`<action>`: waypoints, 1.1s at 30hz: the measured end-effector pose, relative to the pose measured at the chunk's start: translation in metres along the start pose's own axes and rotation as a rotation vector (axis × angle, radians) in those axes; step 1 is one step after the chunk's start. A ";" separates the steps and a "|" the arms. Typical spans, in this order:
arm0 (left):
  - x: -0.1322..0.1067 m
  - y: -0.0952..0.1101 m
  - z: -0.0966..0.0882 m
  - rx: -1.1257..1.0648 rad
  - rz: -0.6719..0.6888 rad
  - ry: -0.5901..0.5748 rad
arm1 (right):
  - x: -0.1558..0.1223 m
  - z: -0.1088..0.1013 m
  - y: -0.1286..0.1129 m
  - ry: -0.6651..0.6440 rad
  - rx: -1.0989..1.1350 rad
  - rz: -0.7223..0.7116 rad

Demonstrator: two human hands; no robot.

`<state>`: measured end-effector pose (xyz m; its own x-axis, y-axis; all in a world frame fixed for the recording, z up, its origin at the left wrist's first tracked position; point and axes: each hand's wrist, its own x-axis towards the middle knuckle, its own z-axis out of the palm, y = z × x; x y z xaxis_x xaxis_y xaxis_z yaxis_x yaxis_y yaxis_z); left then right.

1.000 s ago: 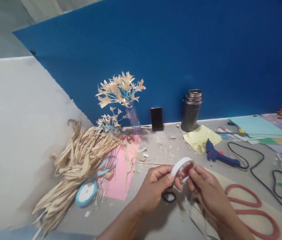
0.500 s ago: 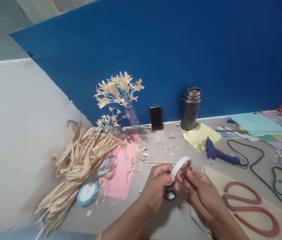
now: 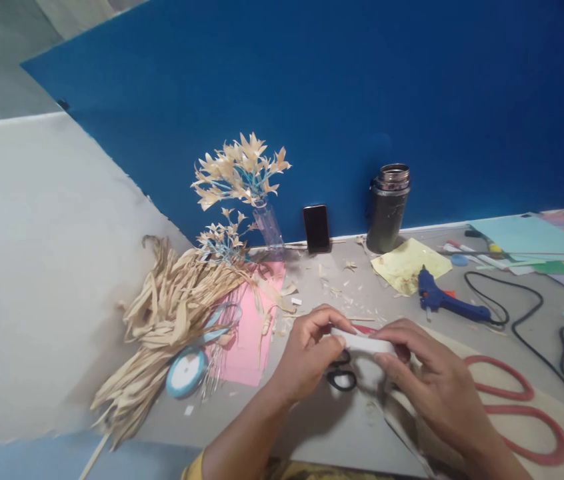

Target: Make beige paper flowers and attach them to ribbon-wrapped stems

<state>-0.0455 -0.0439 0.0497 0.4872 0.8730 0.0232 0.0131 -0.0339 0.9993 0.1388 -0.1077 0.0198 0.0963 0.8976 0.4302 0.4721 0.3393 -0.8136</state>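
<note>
Between both hands is a roll of white tape (image 3: 363, 342) with a red core, seen edge-on and lying nearly level above the table. My left hand (image 3: 309, 350) pinches its left end between thumb and fingers. The right end is gripped by my right hand (image 3: 427, 377), thumb in front and fingers behind. Just below the roll, black scissor handles (image 3: 343, 381) rest on the table; their blades are hidden. Large red-handled scissors (image 3: 545, 410) lie right of my right hand, partly covered by it.
Dried husk strips (image 3: 167, 313), a blue ribbon spool (image 3: 187, 373) and pink paper (image 3: 247, 353) lie on the left. Behind stand flowers (image 3: 242, 167) in a clear bottle, a phone (image 3: 317, 229) and a dark flask (image 3: 389, 210). A blue glue gun (image 3: 452, 303) trails its cord rightward.
The tape roll has turned from standing tilted, its red core showing, to nearly level and edge-on. My right hand has shifted right, onto the roll's far end. The view has moved slightly.
</note>
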 end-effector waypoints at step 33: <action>-0.010 -0.015 0.024 -0.265 -0.282 -0.076 | -0.007 0.003 0.005 -0.170 0.182 0.206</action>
<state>-0.0293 -0.0635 0.0343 0.5602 0.7913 -0.2451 -0.0654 0.3372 0.9391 0.1380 -0.1108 0.0113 0.0187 0.9816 0.1902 0.2923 0.1766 -0.9399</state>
